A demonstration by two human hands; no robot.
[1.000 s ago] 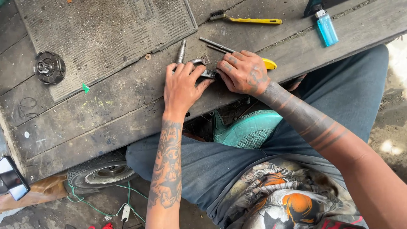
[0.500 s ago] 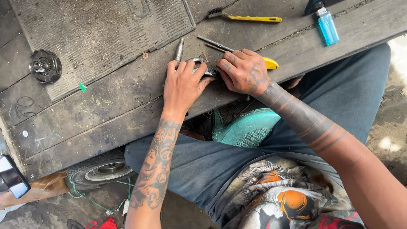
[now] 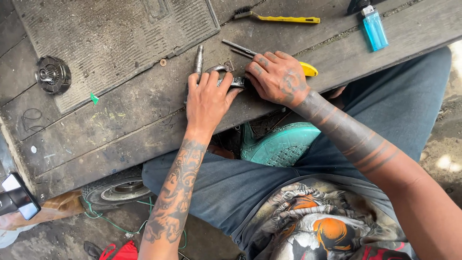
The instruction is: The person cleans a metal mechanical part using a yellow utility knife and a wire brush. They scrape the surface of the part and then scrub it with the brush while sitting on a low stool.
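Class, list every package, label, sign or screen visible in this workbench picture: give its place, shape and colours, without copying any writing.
Phone: the only screen, at the lower left edge below the wooden bench; a dark rectangle with a pale glare on its glass.
Lighter: on the bench at upper right; a translucent blue body with a silver top; any label is too small to tell.
No packages or signs in view.

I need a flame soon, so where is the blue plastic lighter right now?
The blue plastic lighter lies at the upper right of the head view on the grey wooden bench, right of the yellow-handled wire brush.
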